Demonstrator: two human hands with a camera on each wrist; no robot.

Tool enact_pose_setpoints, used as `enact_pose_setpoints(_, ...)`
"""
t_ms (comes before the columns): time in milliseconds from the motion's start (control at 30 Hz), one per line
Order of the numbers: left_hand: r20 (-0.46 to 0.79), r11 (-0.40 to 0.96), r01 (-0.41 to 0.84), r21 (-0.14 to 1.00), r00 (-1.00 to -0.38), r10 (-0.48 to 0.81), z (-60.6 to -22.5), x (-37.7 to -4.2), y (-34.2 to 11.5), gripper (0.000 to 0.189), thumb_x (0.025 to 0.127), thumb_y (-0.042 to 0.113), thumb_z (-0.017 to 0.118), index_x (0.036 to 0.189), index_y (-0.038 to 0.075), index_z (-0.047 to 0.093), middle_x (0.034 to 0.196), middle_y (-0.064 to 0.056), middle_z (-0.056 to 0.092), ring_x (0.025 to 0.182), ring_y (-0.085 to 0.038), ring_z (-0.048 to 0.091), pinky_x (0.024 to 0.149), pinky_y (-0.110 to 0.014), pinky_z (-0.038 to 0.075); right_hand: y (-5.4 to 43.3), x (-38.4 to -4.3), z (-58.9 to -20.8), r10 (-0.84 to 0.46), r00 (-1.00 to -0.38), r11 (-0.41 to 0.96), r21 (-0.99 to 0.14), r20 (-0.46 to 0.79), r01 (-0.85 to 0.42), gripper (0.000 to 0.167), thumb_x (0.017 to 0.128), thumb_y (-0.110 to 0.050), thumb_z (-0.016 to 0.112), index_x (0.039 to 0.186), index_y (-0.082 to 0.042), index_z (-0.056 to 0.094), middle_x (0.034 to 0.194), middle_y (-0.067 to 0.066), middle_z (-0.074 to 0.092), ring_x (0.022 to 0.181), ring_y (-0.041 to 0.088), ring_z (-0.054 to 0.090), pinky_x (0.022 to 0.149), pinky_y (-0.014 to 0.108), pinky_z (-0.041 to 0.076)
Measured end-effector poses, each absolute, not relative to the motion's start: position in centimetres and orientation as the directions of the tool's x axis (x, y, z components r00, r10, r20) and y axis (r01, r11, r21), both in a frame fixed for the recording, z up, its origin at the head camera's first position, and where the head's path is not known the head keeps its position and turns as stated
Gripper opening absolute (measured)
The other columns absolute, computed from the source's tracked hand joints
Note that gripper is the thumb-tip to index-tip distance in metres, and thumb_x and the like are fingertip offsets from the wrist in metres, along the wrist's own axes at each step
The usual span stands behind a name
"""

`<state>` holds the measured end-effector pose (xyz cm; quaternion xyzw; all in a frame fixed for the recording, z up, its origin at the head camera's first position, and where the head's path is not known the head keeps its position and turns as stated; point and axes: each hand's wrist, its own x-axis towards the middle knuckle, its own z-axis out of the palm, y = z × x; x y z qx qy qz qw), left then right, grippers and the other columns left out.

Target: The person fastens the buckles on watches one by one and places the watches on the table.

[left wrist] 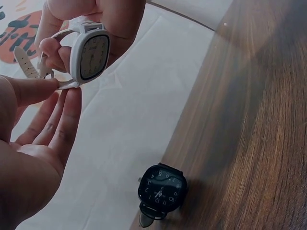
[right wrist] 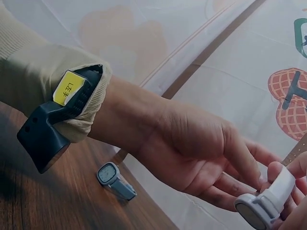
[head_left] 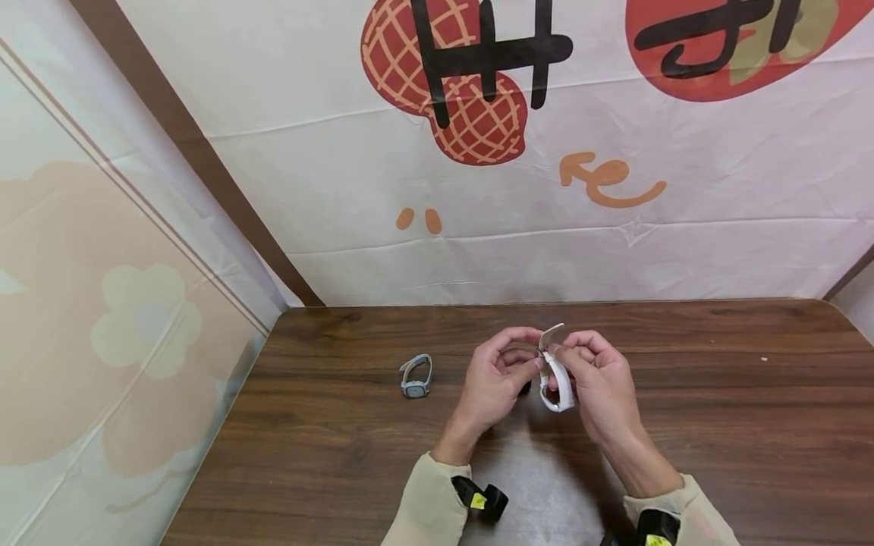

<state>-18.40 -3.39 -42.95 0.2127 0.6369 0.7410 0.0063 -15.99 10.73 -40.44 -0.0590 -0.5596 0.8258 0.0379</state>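
Note:
A white wristwatch [head_left: 561, 387] with a squarish dial is held up between both hands above the table, its strap forming a loop. My left hand [head_left: 495, 375] pinches the strap near the buckle between thumb and fingers. Opposite it, my right hand [head_left: 604, 383] grips the other side of the band, with fingers inside the loop in the left wrist view. The loose strap end [left wrist: 25, 62] sticks out past the buckle. A black wristwatch [left wrist: 163, 189] lies on the table below, mostly hidden by my left hand in the head view.
A grey-blue wristwatch [head_left: 415, 379] rests on the brown wooden table [head_left: 328, 447], left of my hands. Behind the table hangs a printed white cloth [head_left: 328, 189], with another cloth at the left. Black wrist cameras [head_left: 481, 497] are strapped over the sleeves.

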Motion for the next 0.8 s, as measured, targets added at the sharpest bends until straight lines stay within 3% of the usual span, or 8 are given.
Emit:
enact_pose_setpoints(433,0.302,-0.134,0.277,0.952,-0.922,0.24,-42.9,-18.5,-3.6,0.032,0.088,-0.011,0.063,0.118,-0.004,0.063,0.113,-0.023,0.067,0.088,-0.014,0.069,0.072,-0.024,0.057,10.7,-15.8,-40.6,0.093,-0.996,-0.393,-0.919,-0.01,-0.028,0.011,0.095,-0.004,0.064,0.089,-0.008,0.056,0.063,0.001,0.062,0.05,0.013,0.058,0.052,0.024,0.051)
enact_pose_setpoints(667,0.361,-0.11,0.344,0.932,-0.908,0.213,-42.4,-18.4,-3.8,0.031,0.087,-0.008,0.066,0.117,-0.002,0.064,0.11,-0.021,0.069,0.091,-0.012,0.067,0.071,-0.02,0.055,11.2,-16.0,-41.0,-0.008,-0.992,-0.453,-0.884,0.127,-0.11,0.021,0.091,0.013,0.058,0.099,-0.006,0.057,0.079,0.0,0.066,0.064,0.011,0.061,0.061,0.02,0.052)
enact_pose_setpoints(800,0.391,-0.108,0.376,0.92,-0.897,0.207,-42.0,-18.3,-4.2,0.029,0.087,-0.005,0.069,0.116,-0.001,0.066,0.103,-0.022,0.069,0.091,-0.013,0.066,0.071,-0.02,0.053,11.4,-16.2,-41.3,-0.071,-0.98,-0.476,-0.87,0.185,-0.13,0.024,0.09,0.015,0.057,0.104,-0.005,0.059,0.085,0.0,0.067,0.072,0.011,0.063,0.066,0.02,0.054)
